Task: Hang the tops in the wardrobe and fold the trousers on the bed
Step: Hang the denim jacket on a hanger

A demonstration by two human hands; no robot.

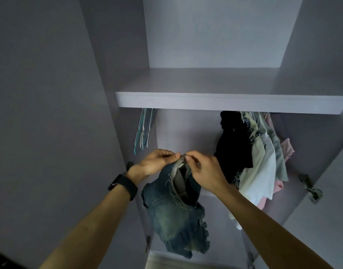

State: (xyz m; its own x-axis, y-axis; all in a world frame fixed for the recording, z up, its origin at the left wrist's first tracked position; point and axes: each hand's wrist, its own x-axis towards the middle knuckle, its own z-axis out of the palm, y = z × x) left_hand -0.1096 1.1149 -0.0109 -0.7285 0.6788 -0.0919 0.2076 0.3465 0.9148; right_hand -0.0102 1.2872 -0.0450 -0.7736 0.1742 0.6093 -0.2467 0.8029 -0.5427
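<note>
The head-worn camera stands close before the open wardrobe [186, 129], facing straight into it. The shelf [232, 102] crosses the upper middle of the view, and the hanging space below the shelf lies nearest the lens.

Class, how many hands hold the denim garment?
2: the left hand pinches the top edge of the denim garment on its left side, the right hand on its right side.

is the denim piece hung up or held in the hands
Held: left hand and right hand pinch the denim piece at its top.
</note>
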